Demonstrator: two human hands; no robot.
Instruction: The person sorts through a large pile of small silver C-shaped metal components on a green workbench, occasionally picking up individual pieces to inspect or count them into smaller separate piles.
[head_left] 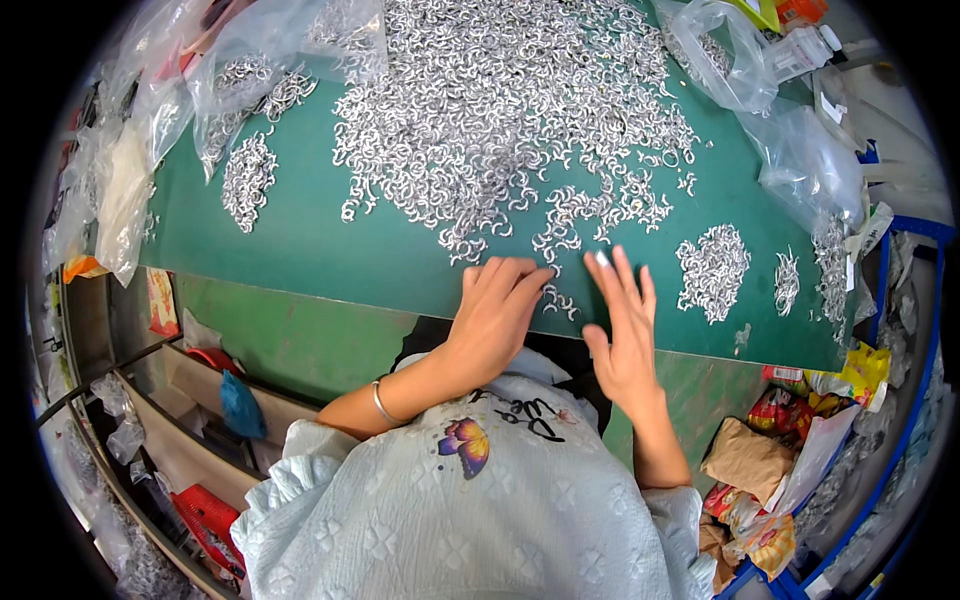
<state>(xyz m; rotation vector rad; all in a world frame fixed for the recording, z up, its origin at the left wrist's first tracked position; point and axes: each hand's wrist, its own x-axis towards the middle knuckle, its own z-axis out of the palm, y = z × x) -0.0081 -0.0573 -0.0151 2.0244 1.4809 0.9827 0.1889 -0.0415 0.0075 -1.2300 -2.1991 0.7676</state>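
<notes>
Small silver curved metal pieces (510,90), shaped like open rings, form a large heap on the green tabletop (320,240). At the near table edge, my left hand (497,305) is bent with its fingers drawn together, thumb and fingertips beside a few loose pieces (560,300). Whatever its fingertips hold, if anything, is hidden. To the right of these pieces, my right hand (625,325) has its fingers stretched out and apart, with nothing held. Its fingertips are just below a loose strand of pieces (575,215) trailing from the heap.
Smaller piles lie at the left (249,182) and right (713,272), with a thin bundle of rings (786,282) farther right. Clear plastic bags (815,165) flank the heap. Below left stands a compartmented shelf (190,400); below right, a blue-framed rack (915,400) and snack packets (780,415).
</notes>
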